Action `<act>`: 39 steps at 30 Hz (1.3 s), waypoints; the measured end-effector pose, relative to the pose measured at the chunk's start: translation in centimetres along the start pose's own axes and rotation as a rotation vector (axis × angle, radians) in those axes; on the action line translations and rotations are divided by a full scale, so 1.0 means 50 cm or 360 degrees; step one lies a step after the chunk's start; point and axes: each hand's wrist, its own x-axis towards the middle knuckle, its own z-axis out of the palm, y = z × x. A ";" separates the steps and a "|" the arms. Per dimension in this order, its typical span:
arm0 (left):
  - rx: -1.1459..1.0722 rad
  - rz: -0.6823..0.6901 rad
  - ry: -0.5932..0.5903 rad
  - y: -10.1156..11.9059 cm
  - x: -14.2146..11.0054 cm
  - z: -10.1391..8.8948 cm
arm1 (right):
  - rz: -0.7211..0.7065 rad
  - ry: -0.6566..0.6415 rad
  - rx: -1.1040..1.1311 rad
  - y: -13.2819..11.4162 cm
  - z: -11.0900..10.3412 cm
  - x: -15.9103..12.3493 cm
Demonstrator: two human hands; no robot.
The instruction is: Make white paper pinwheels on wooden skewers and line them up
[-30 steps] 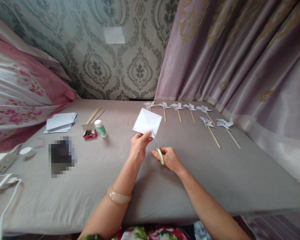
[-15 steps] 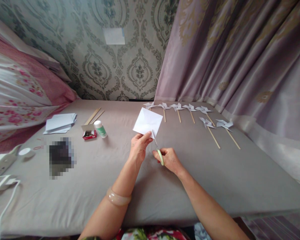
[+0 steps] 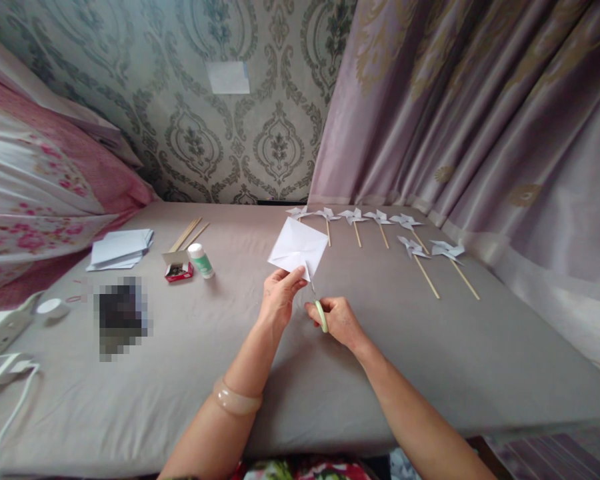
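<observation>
My left hand (image 3: 281, 293) pinches the near corner of a white square sheet of paper (image 3: 300, 243), which shows diagonal creases and is held up above the table. In my right hand (image 3: 337, 317) is a pair of scissors (image 3: 321, 316) with pale green handles. Their blades point up and away from me and meet the paper's near corner, just right of my left fingertips. Part of the blades is hidden by the paper. Beyond the sheet and to its right lie several white paper pinwheels (image 3: 354, 216) on wooden sticks.
On the grey-covered table (image 3: 205, 373), a stack of paper (image 3: 120, 249), wooden sticks (image 3: 186, 233), a small red box (image 3: 179, 271) and a white-green bottle (image 3: 201, 261) sit to the left. A power strip (image 3: 3, 330) with a white cable lies at the left edge. Curtains hang at right.
The paper has tilted slightly and moved a little to the right in my left hand. The scissors stay at its near corner, and their blades look closer together.
</observation>
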 end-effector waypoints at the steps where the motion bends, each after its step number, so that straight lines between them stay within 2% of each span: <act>1: 0.0010 -0.0004 -0.0012 -0.002 -0.001 0.000 | 0.0002 0.0003 0.0013 0.000 0.000 0.001; 10: 0.0063 -0.0032 -0.0068 -0.017 -0.006 0.004 | -0.0032 0.0025 0.0064 -0.001 -0.008 0.000; 39: 0.0041 -0.0054 -0.0048 -0.013 -0.010 0.009 | -0.0045 0.0078 0.0004 0.003 -0.006 0.000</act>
